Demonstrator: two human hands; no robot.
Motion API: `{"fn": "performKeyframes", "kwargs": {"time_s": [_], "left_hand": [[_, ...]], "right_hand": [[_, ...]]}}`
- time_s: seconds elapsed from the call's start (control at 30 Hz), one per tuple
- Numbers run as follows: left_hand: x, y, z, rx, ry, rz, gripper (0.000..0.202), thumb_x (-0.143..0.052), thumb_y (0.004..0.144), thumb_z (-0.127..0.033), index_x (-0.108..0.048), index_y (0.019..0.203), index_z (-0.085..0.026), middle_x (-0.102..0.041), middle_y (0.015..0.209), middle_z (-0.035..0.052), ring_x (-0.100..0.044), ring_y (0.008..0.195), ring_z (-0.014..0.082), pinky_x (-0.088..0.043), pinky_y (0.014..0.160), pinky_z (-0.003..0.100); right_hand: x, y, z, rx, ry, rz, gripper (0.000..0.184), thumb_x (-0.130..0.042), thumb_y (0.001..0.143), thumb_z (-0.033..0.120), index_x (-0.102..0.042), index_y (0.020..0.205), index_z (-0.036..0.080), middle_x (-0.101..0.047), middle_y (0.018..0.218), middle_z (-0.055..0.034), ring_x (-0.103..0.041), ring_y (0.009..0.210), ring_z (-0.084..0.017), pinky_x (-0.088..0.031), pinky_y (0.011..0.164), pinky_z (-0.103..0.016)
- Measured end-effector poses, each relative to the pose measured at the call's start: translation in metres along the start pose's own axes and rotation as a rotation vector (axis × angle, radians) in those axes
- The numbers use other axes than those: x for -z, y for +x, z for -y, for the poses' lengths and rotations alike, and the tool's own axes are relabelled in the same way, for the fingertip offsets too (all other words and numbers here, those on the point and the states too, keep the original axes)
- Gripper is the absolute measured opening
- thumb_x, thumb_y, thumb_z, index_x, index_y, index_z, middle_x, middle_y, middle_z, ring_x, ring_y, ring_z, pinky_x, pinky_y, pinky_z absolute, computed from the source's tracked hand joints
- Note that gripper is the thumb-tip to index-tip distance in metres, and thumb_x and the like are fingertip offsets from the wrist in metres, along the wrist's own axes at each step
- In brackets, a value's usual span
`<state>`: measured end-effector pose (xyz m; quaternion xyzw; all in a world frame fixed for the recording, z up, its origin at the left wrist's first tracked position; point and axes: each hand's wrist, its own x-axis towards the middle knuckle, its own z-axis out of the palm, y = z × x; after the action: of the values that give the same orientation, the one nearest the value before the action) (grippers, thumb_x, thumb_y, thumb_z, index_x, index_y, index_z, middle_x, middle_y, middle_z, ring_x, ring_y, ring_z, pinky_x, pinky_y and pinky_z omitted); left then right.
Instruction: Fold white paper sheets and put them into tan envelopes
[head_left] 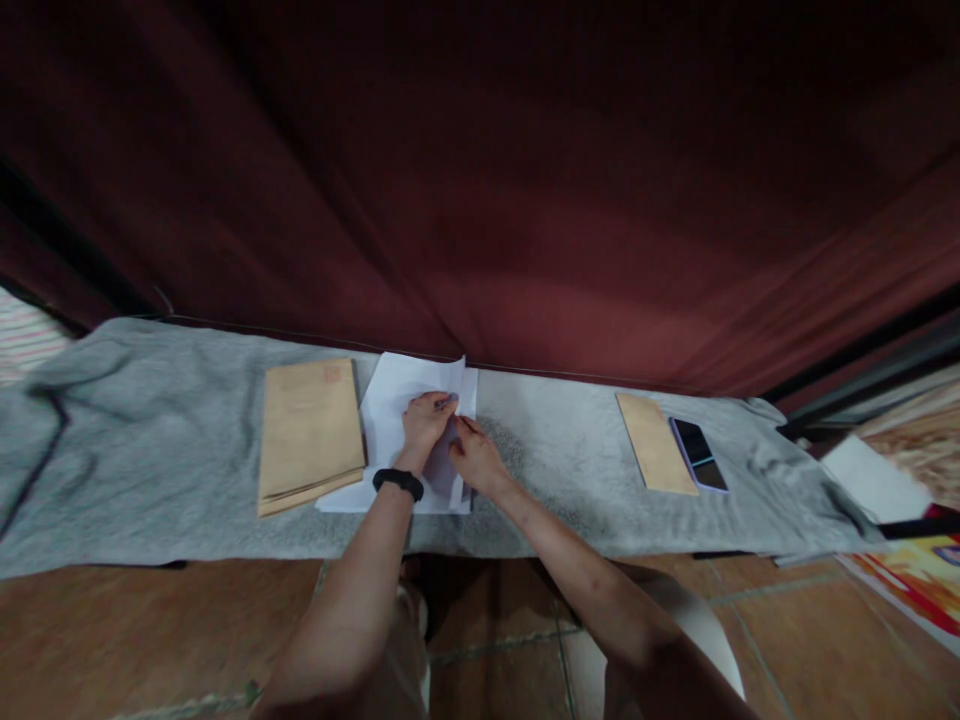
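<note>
Along the far side of our grey cloth point(555, 430), a dark red curtain point(480, 200) is hanging and closing off the view. Left of the white paper point(390, 395), brown envelopes point(311, 425) are lying in a flat stack, their near edges fanning slightly. Well to the right, 1 narrow brown envelope point(654, 442) is lying slantwise, and a purple-edged phone point(697, 450) is resting just beside it. Below the cloth's near edge, orange-brown floor tiles point(817, 630) are showing.

The cloth is looking plush and mottled, rumpling toward the left; the envelopes are looking matt and straight-edged; the phone's dark screen is looking glassy. Left of centre on the cloth, the paper is lying smooth and thin, its right part rising in a creased fold. Our left hand point(425, 420), a black wristband point(398, 484) circling its wrist, and our right hand point(478, 458) are meeting at that fold with bent fingers, hiding part of it; whether either is pinching or only pressing, we cannot tell.
</note>
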<state>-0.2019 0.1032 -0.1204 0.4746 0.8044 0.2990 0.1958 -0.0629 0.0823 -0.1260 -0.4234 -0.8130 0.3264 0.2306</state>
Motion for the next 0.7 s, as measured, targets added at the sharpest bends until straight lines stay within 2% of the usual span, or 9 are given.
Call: {"fn": "performKeyframes", "kwargs": {"time_s": [0.1,0.27,0.43,0.6,0.7], "left_hand": [[-0.0007,-0.0002,-0.0024,0.019,-0.003,-0.020,0.029,-0.064,0.089,-0.037,-0.077,0.112,-0.024,-0.077,0.120,0.0050,-0.070,0.110,0.0211,-0.049,0.095,0.029],[-0.0013,0.0003,-0.0063,0.058,0.009,-0.037,0.038,-0.058,0.093,-0.049,-0.077,0.111,-0.022,-0.077,0.117,0.0080,-0.068,0.113,0.0264,-0.049,0.095,0.035],[-0.0005,0.0010,-0.0056,0.047,0.015,-0.035,0.029,-0.062,0.090,-0.044,-0.077,0.108,-0.025,-0.077,0.119,0.0040,-0.068,0.110,0.0237,-0.049,0.094,0.033],[-0.0015,0.0014,-0.0059,0.055,0.030,-0.043,0.028,-0.062,0.090,-0.042,-0.078,0.106,-0.026,-0.076,0.119,0.0048,-0.067,0.111,0.0253,-0.048,0.094,0.035],[-0.0032,0.0003,-0.0075,0.055,0.044,-0.049,0.029,-0.061,0.090,-0.043,-0.078,0.106,-0.026,-0.076,0.121,0.0058,-0.066,0.112,0.0271,-0.048,0.094,0.038]], "right_hand": [[0.0010,0.0009,-0.0019,-0.015,0.019,-0.006,0.055,-0.052,0.087,0.005,-0.056,0.140,0.017,-0.058,0.147,-0.0128,-0.055,0.137,-0.024,-0.042,0.118,-0.038],[0.0015,0.0008,-0.0027,-0.016,0.030,0.009,0.052,-0.051,0.087,0.005,-0.059,0.136,0.016,-0.058,0.147,-0.0120,-0.054,0.138,-0.021,-0.039,0.119,-0.034],[0.0021,-0.0001,-0.0020,-0.029,0.022,0.012,0.051,-0.050,0.087,0.006,-0.059,0.136,0.020,-0.058,0.147,-0.0095,-0.054,0.138,-0.020,-0.038,0.119,-0.034],[0.0031,0.0008,-0.0018,-0.007,0.025,0.018,0.051,-0.049,0.086,0.005,-0.060,0.134,0.017,-0.059,0.145,-0.0125,-0.054,0.137,-0.022,-0.040,0.118,-0.035],[0.0033,0.0009,-0.0016,-0.016,0.030,0.017,0.052,-0.050,0.085,0.005,-0.060,0.135,0.019,-0.060,0.143,-0.0110,-0.057,0.133,-0.022,-0.042,0.116,-0.036]]}}
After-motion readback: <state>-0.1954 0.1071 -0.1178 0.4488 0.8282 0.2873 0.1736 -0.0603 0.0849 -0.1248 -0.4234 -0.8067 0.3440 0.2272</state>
